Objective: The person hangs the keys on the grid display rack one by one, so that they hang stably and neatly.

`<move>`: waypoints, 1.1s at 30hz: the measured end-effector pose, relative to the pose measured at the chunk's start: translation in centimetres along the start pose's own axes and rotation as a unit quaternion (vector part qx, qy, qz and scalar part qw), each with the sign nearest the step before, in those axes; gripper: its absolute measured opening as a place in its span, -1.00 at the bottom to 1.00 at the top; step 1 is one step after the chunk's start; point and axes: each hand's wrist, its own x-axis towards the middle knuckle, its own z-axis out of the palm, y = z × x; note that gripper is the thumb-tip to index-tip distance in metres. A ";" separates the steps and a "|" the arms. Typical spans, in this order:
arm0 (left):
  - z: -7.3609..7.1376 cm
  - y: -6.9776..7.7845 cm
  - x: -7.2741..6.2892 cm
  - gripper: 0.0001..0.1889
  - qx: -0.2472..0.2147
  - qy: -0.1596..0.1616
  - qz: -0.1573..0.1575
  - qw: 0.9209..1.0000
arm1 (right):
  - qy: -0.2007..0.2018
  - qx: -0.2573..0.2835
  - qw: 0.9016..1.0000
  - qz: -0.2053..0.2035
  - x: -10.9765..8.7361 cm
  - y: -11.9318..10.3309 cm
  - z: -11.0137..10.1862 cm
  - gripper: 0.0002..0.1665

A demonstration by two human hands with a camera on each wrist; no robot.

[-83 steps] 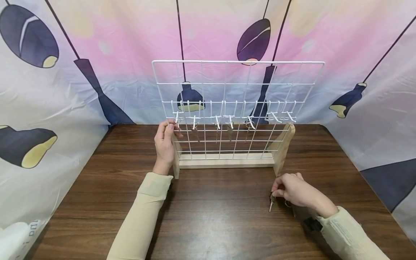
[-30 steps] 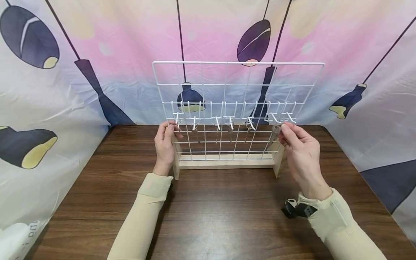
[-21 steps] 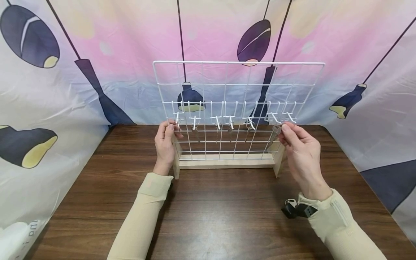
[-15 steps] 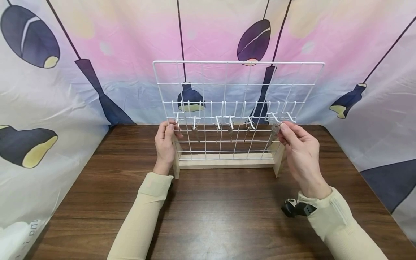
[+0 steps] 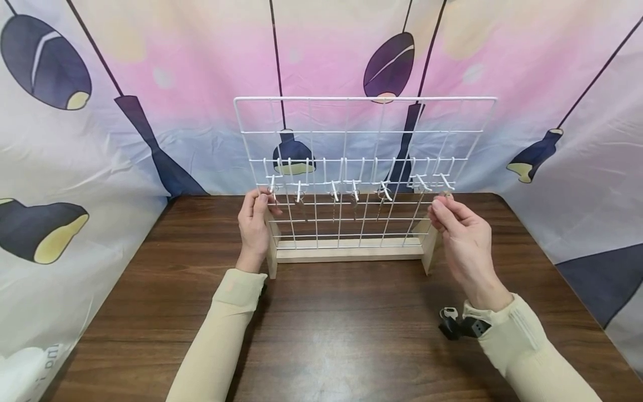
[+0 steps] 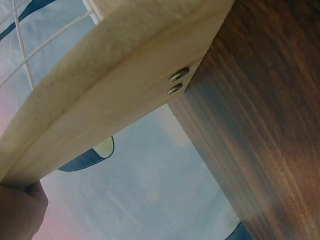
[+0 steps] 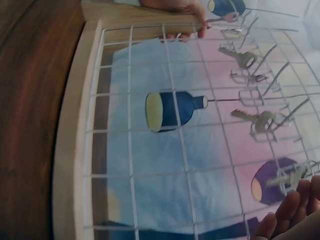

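My left hand (image 5: 254,223) grips the left side of a white wire grid rack (image 5: 365,99), its fingers wrapped round the wooden side post (image 6: 115,80). Beside the right end of the row of hooks is my right hand (image 5: 464,245), fingers loosely bent. In the right wrist view a key (image 7: 295,177) hangs from a hook close by these fingertips (image 7: 270,222), with no contact showing. Several other keys (image 7: 262,120) hang on their rings along the row. The rightmost white hook (image 5: 446,181) is just above the right fingertips and bears no key.
The rack's wooden base (image 5: 350,255) stands on a dark wood table (image 5: 331,324). What looks like a key head (image 5: 449,314) shows beside the black wrist camera (image 5: 449,329). A printed curtain (image 5: 201,84) surrounds the table behind. Something white (image 5: 27,363) is at the lower left.
My right hand rose from the table with a key to the hook second from the right, and its fingers have come away from the key. My left hand has kept its grip on the rack.
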 end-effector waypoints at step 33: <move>-0.1 0.0 0.0 -0.64 0.009 0.003 0.008 1.000 | -0.348 -0.675 0.642 0.106 -3.0 2.3 -12.0 -0.66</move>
